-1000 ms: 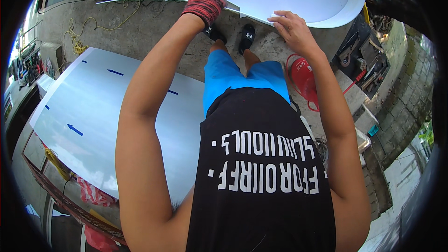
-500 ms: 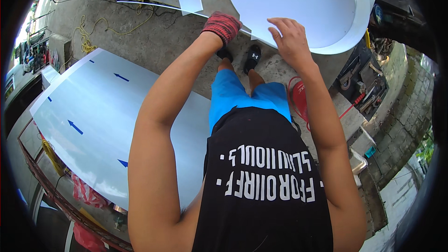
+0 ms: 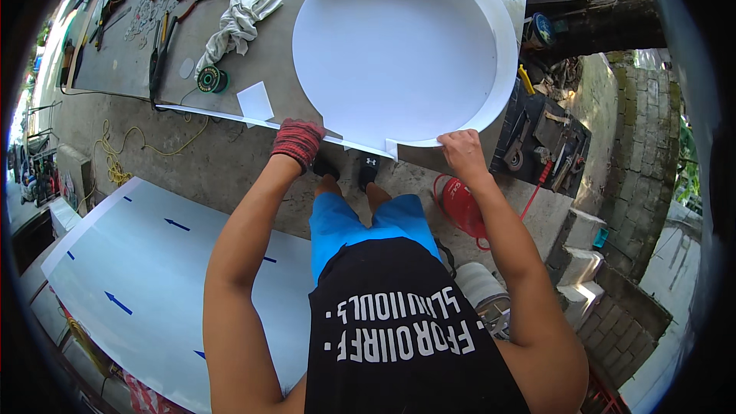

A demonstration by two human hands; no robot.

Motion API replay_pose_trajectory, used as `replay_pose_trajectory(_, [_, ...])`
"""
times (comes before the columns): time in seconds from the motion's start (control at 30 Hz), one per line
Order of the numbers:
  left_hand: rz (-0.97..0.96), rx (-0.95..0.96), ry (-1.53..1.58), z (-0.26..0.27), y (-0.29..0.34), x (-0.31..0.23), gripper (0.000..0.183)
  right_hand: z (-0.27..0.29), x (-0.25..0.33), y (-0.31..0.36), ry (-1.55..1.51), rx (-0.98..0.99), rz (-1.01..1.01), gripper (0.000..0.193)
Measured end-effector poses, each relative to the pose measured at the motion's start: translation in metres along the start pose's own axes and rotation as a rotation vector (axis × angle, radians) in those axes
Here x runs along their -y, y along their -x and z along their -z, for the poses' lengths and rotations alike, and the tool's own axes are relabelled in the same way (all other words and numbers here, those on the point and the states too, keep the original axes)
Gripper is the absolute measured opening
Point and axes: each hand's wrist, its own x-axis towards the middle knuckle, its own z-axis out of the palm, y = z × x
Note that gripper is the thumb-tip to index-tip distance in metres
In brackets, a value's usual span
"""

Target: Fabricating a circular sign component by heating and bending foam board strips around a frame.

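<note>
Two hands should apply even tension to avoid kinks: the left hand (image 3: 297, 142), in a red-and-black knitted glove, closed around the thin white flexible strip (image 3: 349, 142) along the grey tabletop's (image 3: 268, 57) near edge, the bare right hand (image 3: 462, 150) apparently pinching the curved white wall (image 3: 502, 69) around the round white panel (image 3: 395, 54).

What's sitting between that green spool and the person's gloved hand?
In the head view, a small white square piece lies between the green spool and the gloved left hand.
</note>
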Motion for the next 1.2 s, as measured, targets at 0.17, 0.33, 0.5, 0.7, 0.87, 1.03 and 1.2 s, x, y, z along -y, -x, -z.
replay_pose_trajectory(0.17, [-0.006, -0.050, 0.035, 0.001, 0.004, 0.011, 0.024, -0.001, 0.017, 0.009, 0.014, -0.044, -0.036, 0.005])
replay_pose_trajectory(0.33, [0.020, -0.056, 0.048, 0.004, 0.008, 0.023, 0.023, -0.009, 0.035, 0.019, 0.006, -0.057, -0.114, 0.006])
replay_pose_trajectory(0.5, [0.071, -0.109, 0.073, 0.011, 0.015, 0.038, 0.023, -0.015, 0.049, 0.008, -0.034, -0.079, -0.160, 0.006])
replay_pose_trajectory(0.7, [0.062, -0.178, 0.098, 0.021, 0.005, 0.057, 0.034, -0.018, 0.028, -0.008, -0.180, -0.129, 0.002, 0.022])
replay_pose_trajectory(0.87, [0.099, -0.111, 0.096, 0.020, 0.001, 0.065, 0.039, 0.039, 0.039, 0.001, -0.278, -0.461, -0.169, 0.037])
replay_pose_trajectory(1.03, [0.096, -0.174, 0.172, 0.012, -0.006, 0.077, 0.040, 0.032, 0.050, 0.044, -0.383, -0.619, -0.414, 0.028])
replay_pose_trajectory(1.2, [0.080, -0.231, 0.297, 0.011, -0.006, 0.081, 0.035, 0.029, 0.088, 0.063, -0.524, -0.682, -0.489, 0.024])
